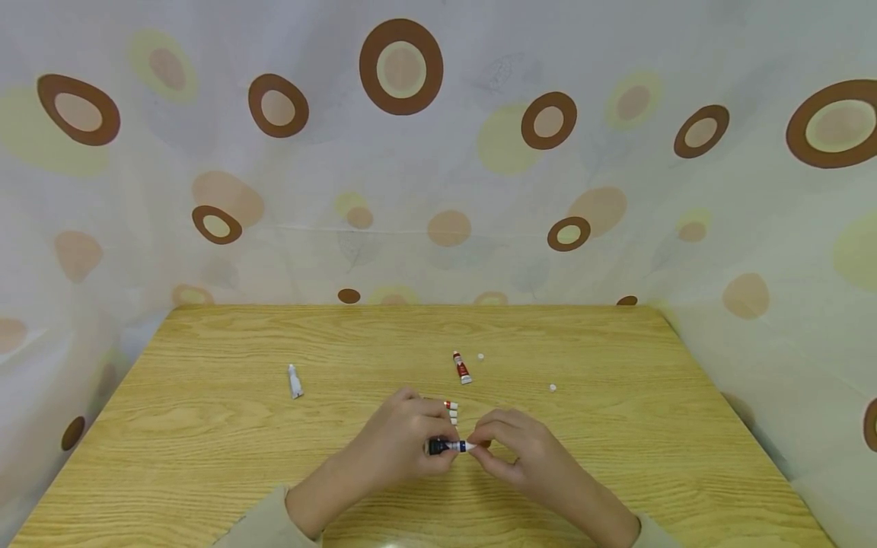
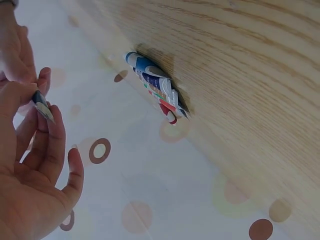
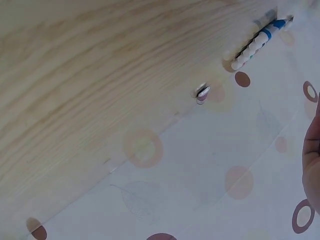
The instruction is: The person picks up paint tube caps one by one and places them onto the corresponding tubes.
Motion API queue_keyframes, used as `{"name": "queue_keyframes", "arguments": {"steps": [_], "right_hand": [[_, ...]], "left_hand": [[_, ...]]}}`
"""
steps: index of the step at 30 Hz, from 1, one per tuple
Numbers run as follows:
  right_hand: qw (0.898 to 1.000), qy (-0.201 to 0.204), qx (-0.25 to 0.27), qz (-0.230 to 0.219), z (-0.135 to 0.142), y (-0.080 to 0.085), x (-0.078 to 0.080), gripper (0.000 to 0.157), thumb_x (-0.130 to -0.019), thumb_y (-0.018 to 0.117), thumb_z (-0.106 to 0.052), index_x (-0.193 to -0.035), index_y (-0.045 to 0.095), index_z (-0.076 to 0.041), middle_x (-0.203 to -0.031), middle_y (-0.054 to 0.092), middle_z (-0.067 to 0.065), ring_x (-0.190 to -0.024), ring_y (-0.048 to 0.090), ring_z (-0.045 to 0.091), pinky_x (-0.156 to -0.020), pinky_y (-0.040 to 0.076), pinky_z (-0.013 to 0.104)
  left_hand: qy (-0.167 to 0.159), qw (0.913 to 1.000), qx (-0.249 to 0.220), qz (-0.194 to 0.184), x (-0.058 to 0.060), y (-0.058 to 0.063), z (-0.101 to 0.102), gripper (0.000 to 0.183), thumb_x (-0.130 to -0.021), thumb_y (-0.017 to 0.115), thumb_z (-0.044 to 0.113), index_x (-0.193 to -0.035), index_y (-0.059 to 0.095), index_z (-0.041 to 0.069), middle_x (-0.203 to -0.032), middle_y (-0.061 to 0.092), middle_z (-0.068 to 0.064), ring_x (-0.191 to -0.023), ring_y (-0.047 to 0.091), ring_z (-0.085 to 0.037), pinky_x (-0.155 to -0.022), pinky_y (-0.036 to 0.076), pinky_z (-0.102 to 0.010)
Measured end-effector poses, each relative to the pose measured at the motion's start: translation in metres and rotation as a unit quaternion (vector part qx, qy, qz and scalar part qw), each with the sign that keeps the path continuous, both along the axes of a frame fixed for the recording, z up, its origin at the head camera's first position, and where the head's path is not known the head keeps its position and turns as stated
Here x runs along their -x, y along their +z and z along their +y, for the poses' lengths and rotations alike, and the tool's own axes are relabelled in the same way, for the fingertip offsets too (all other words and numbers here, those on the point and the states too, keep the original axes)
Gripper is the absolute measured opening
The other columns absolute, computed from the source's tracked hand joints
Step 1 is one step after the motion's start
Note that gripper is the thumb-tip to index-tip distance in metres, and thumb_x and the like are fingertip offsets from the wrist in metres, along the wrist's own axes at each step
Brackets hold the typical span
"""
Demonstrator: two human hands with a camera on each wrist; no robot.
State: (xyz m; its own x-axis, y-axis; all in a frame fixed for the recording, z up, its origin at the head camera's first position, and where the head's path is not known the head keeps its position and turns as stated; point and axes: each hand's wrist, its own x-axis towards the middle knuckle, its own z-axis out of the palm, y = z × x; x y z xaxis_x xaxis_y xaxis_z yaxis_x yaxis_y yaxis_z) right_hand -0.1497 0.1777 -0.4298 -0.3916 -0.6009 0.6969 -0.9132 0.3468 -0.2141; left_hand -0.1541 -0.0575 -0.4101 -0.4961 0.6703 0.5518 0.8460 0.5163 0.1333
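My left hand (image 1: 404, 435) holds a small dark paint tube (image 1: 438, 447) between thumb and fingers, its nozzle end pointing right. The thumb and index finger of my right hand (image 1: 524, 455) pinch the tube's white cap (image 1: 470, 446); whether it is still attached I cannot tell. In the left wrist view the tube (image 2: 42, 104) shows its flat end between the left fingertips. Just beyond the left hand lie several paint tubes in a row, their white caps (image 1: 453, 414) showing and their bodies mostly hidden. Only an edge of the right hand (image 3: 312, 155) enters the right wrist view.
A red paint tube (image 1: 462, 368) lies beyond the hands, with a loose white cap (image 1: 480, 356) beside it. Another white cap (image 1: 553, 387) is farther right. At the left lies a whitish tube (image 1: 295, 382). Patterned cloth (image 1: 452, 167) hangs around the wooden table (image 1: 205, 457).
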Motion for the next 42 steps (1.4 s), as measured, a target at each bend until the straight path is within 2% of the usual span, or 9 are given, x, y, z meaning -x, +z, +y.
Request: {"name": "queue_keyframes", "arguments": {"steps": [7,11,15,21,24,33,42], "right_hand": [[1.000,0.009,0.001,-0.010,-0.001,0.001,0.000,0.012,-0.103,0.064,-0.020,-0.096,0.069,-0.012,-0.092,0.071,-0.005,-0.078,0.064,0.005,-0.076,0.052,0.012],[1.000,0.012,0.003,-0.019,-0.001,0.001,0.000,0.006,-0.100,0.068,-0.016,-0.096,0.069,-0.012,-0.091,0.071,-0.005,-0.078,0.064,0.004,-0.076,0.051,0.010],[1.000,0.011,0.003,-0.022,0.000,0.000,0.001,0.003,-0.096,0.073,-0.012,-0.097,0.070,-0.012,-0.092,0.072,-0.005,-0.079,0.065,0.006,-0.076,0.053,0.012],[0.999,-0.005,-0.011,-0.036,0.005,0.001,0.001,0.010,-0.092,0.077,-0.011,-0.100,0.071,-0.012,-0.095,0.072,-0.005,-0.081,0.066,0.007,-0.080,0.054,0.014],[0.999,-0.011,-0.013,-0.042,0.007,0.003,0.001,0.012,-0.091,0.078,-0.010,-0.101,0.071,-0.012,-0.094,0.072,-0.004,-0.082,0.066,0.007,-0.081,0.054,0.015],[1.000,-0.017,-0.009,-0.003,0.011,0.002,0.006,0.016,-0.088,0.080,-0.010,-0.101,0.071,-0.014,-0.094,0.072,-0.006,-0.080,0.066,0.008,-0.079,0.052,0.017],[0.998,-0.055,-0.022,-0.004,0.018,0.000,0.009,0.024,-0.081,0.085,-0.009,-0.100,0.073,-0.015,-0.097,0.073,-0.006,-0.080,0.065,0.008,-0.078,0.052,0.017]], "left_hand": [[-0.001,0.9985,-0.006,0.054,0.001,-0.006,0.002,0.012,-0.074,0.091,0.023,-0.078,0.079,0.022,-0.081,0.071,0.013,-0.072,0.063,0.001,-0.075,0.049,-0.020],[0.004,0.9980,-0.010,0.062,0.001,-0.006,0.002,0.013,-0.073,0.092,0.025,-0.077,0.079,0.022,-0.080,0.071,0.013,-0.072,0.063,0.001,-0.075,0.049,-0.020],[0.012,0.9991,-0.008,0.040,-0.001,-0.005,0.002,0.013,-0.073,0.091,0.024,-0.077,0.079,0.022,-0.079,0.071,0.013,-0.072,0.063,0.001,-0.075,0.049,-0.020],[0.029,0.9993,0.005,-0.022,0.000,-0.007,0.000,0.008,-0.075,0.087,0.021,-0.079,0.080,0.021,-0.079,0.071,0.012,-0.071,0.061,0.002,-0.076,0.051,-0.024],[0.035,0.9985,0.012,-0.040,0.001,-0.010,-0.001,0.007,-0.076,0.087,0.021,-0.080,0.081,0.020,-0.080,0.071,0.012,-0.071,0.061,0.002,-0.077,0.052,-0.026],[0.053,0.9959,0.040,-0.061,0.003,-0.015,-0.001,0.009,-0.078,0.088,0.025,-0.083,0.082,0.019,-0.083,0.072,0.010,-0.074,0.063,-0.001,-0.080,0.054,-0.029],[0.065,0.9928,0.066,-0.077,0.007,-0.023,-0.002,0.010,-0.081,0.086,0.030,-0.086,0.083,0.022,-0.087,0.074,0.010,-0.079,0.066,-0.003,-0.077,0.051,-0.027]]}}
